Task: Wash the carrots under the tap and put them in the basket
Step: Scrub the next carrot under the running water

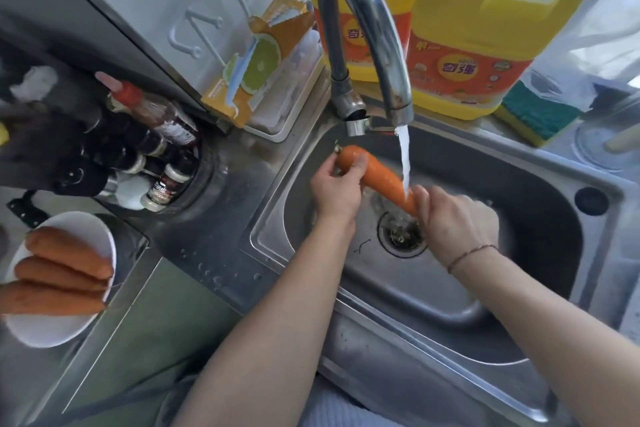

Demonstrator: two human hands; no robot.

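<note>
Over the steel sink (519, 184) I hold one orange carrot (379, 172) slanted under the running water (403, 156) from the chrome tap (367, 21). My left hand (334, 187) grips its thick stem end, and my right hand (457, 218) wraps around its thin tip above the drain (401, 234). Three more carrots (62, 270) lie on a white plate (52, 329) at the far left. No basket is in view.
Two yellow detergent jugs (485, 38) stand behind the tap, beside a green and yellow sponge (536, 111). A lemon-printed box (256, 59) leans in a white tray at the back. Sauce bottles and spice jars (156, 156) fill a round recess left of the sink.
</note>
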